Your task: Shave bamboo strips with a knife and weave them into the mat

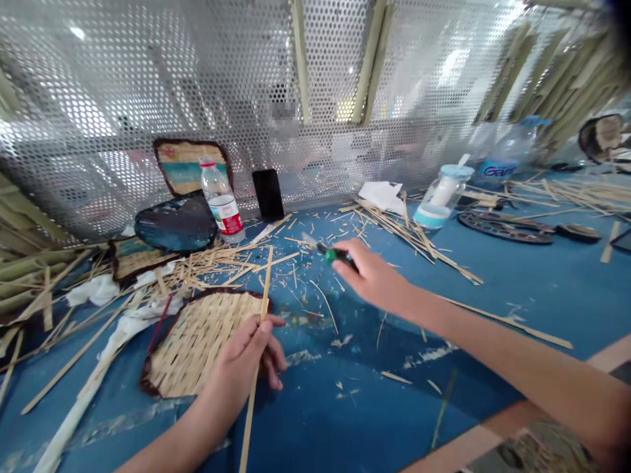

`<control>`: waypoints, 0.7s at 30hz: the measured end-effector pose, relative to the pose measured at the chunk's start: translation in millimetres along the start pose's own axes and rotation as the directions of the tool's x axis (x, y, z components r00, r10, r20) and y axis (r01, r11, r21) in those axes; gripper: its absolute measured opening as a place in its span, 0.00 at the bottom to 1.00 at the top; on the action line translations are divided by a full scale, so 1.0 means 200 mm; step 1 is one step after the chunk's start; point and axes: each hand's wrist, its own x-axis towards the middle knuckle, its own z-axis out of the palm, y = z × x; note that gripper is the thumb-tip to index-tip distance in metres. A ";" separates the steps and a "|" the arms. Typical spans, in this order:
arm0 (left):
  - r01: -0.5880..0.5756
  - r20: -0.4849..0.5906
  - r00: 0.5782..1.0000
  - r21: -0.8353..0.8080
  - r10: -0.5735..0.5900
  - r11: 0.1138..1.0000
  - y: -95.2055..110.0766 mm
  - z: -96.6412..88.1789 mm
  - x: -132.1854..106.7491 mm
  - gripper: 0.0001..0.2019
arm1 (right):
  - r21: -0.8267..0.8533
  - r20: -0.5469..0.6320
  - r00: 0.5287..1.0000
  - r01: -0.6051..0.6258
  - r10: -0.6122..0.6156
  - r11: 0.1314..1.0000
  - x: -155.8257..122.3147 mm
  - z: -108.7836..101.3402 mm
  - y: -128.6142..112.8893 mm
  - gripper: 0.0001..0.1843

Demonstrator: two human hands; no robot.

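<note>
My left hand (pixel 256 358) pinches a long, thin bamboo strip (pixel 267 282) between thumb and fingers; the strip stands nearly upright in view, its lower end running off the bottom edge. Beneath and beside that hand lies a woven bamboo panel (pixel 192 341) with a dark brown rim, partly covered by the wrist. My right hand (pixel 362 266) is closed around the green and black handle of a knife (pixel 329 253). Its short blade points to the left, just over the blue table, and is apart from the strip.
Loose bamboo strips (pixel 217 263) and shavings litter the blue table (pixel 345 407). A water bottle (pixel 224 210), a black phone (pixel 268 195) and a jar (pixel 441 197) stand toward the perforated metal screen (pixel 236 79). A dark palette (pixel 505 226) lies at right.
</note>
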 end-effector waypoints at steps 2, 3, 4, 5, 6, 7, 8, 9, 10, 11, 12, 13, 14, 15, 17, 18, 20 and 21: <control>0.045 -0.013 0.999 -0.058 -0.046 0.997 0.02 0.00 -0.01 0.18 | 0.070 0.119 0.984 0.123 -0.131 0.990 -0.08 0.02 -0.16 0.21; 0.086 -0.006 0.996 -0.091 -0.087 0.992 0.02 0.01 -0.02 0.19 | 0.090 0.181 0.969 0.151 -0.165 0.984 -0.12 0.03 -0.21 0.21; 0.134 0.008 0.991 -0.121 -0.134 0.984 0.03 0.01 -0.03 0.21 | 0.099 0.234 0.954 0.169 -0.188 0.981 -0.15 0.04 -0.25 0.21; 0.183 0.027 0.983 -0.144 -0.181 0.972 0.03 0.02 -0.05 0.22 | 0.100 0.277 0.941 0.175 -0.196 0.980 -0.16 0.05 -0.27 0.21; 0.227 0.045 0.974 -0.161 -0.223 0.960 0.03 0.03 -0.06 0.23 | 0.091 0.304 0.932 0.179 -0.198 0.980 -0.17 0.06 -0.27 0.21; 0.260 0.062 0.966 -0.174 -0.252 0.950 0.02 0.04 -0.08 0.23 | 0.077 0.321 0.925 0.186 -0.201 0.979 -0.18 0.07 -0.27 0.21; 0.280 0.070 0.960 -0.183 -0.271 0.942 0.00 0.04 -0.09 0.22 | 0.059 0.335 0.920 0.196 -0.204 0.979 -0.18 0.08 -0.26 0.21; 0.289 0.075 0.957 -0.193 -0.280 0.938 -0.02 0.05 -0.10 0.21 | 0.040 0.347 0.915 0.206 -0.207 0.978 -0.17 0.08 -0.25 0.21; 0.294 0.073 0.956 -0.196 -0.285 0.936 -0.04 0.05 -0.10 0.20 | 0.023 0.355 0.910 0.222 -0.216 0.975 -0.18 0.09 -0.25 0.21; 0.296 0.068 0.955 -0.188 -0.288 0.936 -0.06 0.06 -0.11 0.19 | 0.010 0.364 0.903 0.242 -0.229 0.970 -0.18 0.10 -0.25 0.21; 0.304 0.067 0.953 -0.169 -0.297 0.938 -0.08 0.06 -0.11 0.17 | -0.001 0.373 0.895 0.262 -0.243 0.965 -0.19 0.11 -0.27 0.22; 0.318 0.066 0.948 -0.137 -0.312 0.938 -0.09 0.06 -0.11 0.18 | -0.010 0.383 0.888 0.278 -0.253 0.961 -0.20 0.12 -0.28 0.22; 0.336 0.060 0.942 -0.103 -0.331 0.936 -0.10 0.06 -0.11 0.20 | -0.017 0.390 0.883 0.291 -0.262 0.956 -0.21 0.13 -0.29 0.22; 0.347 0.040 0.938 -0.070 -0.345 0.935 -0.10 0.06 -0.12 0.21 | -0.024 0.394 0.878 0.305 -0.271 0.952 -0.22 0.14 -0.30 0.23; 0.342 -0.007 0.940 -0.026 -0.342 0.939 -0.09 0.07 -0.13 0.20 | -0.063 0.397 0.887 0.281 -0.234 0.958 -0.20 0.15 -0.28 0.24; 0.313 -0.022 0.950 -0.004 -0.313 0.950 -0.08 0.07 -0.15 0.19 | -0.109 0.382 0.909 0.224 -0.168 0.968 -0.17 0.14 -0.25 0.24; 0.216 0.011 0.976 0.047 -0.217 0.975 -0.06 0.08 -0.18 0.18 | -0.232 0.298 0.954 0.035 0.036 0.972 -0.10 0.11 -0.14 0.25; 0.169 0.044 0.984 0.069 -0.173 0.983 -0.05 0.08 -0.19 0.18 | -0.282 0.214 0.967 -0.076 0.140 0.956 -0.05 0.08 -0.07 0.24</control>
